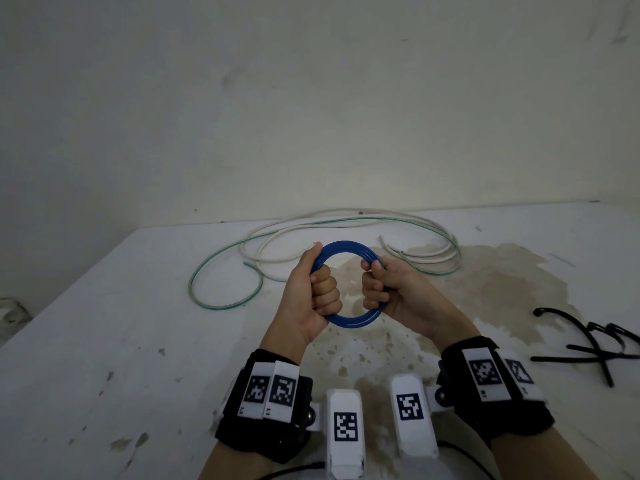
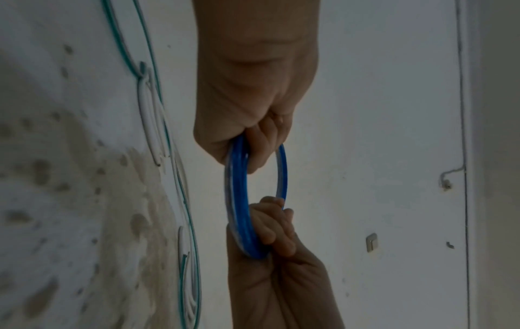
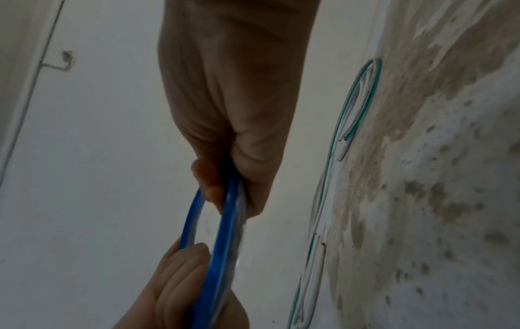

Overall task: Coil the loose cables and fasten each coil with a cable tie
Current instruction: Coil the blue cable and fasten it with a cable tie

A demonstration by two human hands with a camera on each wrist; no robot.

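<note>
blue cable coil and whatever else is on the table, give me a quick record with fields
held item: blue cable coil, wound into a ring, raised above the table
left hand: grips the coil's left side
right hand: grips the coil's right side
tie on coil: none visible
still loose: white cable and green cable, lying behind the hands
cable ties: black, lying to the right
table surface: white, brown stain
</note>
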